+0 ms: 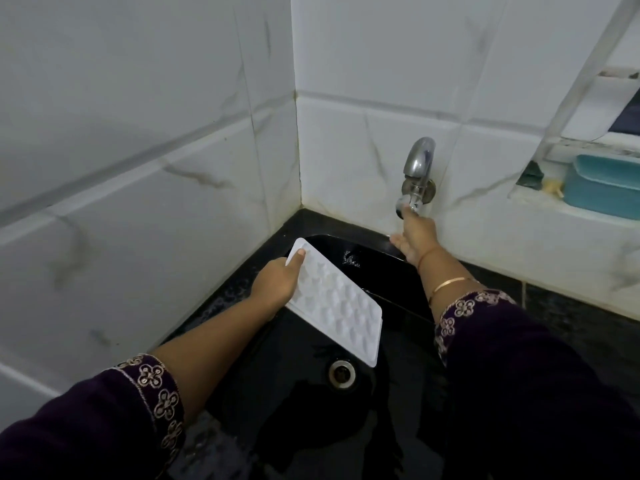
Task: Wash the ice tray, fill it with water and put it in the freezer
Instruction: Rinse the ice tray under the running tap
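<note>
Tray [341, 306] of white plastic, its cube pockets facing up, hangs tilted over the black sink [384, 271], with its near corner above the drain [342, 372] and not touching the basin. The left hand [277, 280] holds it by the far left edge. That grip is closed, thumb on top of the rim and the other fingers hidden beneath. The right hand [417, 237] reaches up to the steel tap [418, 164] on the tiled wall [363, 81], fingertips at the valve below the spout and thumb spread to the side. Whether this grip is closed round the valve cannot be told. A thin bangle [448, 284] sits on the right wrist. The dark worktop [571, 317] surrounds the sink. A teal container [602, 185] rests on the ledge to the right.
</note>
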Motion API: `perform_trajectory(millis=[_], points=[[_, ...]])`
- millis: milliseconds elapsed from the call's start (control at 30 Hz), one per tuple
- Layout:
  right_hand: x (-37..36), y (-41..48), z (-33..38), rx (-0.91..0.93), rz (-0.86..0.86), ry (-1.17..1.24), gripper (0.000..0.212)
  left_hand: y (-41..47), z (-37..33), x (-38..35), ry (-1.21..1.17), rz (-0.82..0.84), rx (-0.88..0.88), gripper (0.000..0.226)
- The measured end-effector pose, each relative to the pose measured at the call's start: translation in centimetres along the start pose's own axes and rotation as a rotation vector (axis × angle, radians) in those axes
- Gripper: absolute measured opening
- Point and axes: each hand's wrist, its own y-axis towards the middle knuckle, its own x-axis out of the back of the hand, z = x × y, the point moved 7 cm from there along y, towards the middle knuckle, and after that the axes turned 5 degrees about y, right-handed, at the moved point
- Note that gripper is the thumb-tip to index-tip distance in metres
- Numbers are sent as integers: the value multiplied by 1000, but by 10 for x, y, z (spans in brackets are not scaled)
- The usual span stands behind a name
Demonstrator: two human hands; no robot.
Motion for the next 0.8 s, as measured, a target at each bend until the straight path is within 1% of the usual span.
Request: perform_trajectory(millis=[67, 100, 133, 233, 333, 433, 500, 700, 800], points=[[-9, 10, 4, -45, -12, 196, 51, 11, -4, 1, -7, 10, -14, 60], [-12, 16, 6, -44, -28, 291, 48, 18, -6, 1, -7, 17, -23, 60], [-12, 18, 8, -35, -58, 358, 49, 22, -7, 0, -11, 23, -32, 60], [-10, 23, 7, -4, -139, 455, 53, 34, -11, -3, -42, 30, -40, 57], [-7, 22, 8, 18, -190, 449, 53, 39, -14, -7, -56, 30, -44, 50], [-3, 24, 12, 27, -216, 465, 53, 41, -16, -12, -70, 34, -41, 51], [-2, 23, 14, 27, -224, 425, 53, 40, -17, -17, -78, 41, -40, 53], [1, 19, 16, 31, -197, 392, 48, 37, -22, -23, -77, 59, -36, 52], [2, 17, 13, 29, -158, 371, 47, 37, -22, -28, -77, 79, -18, 51]])
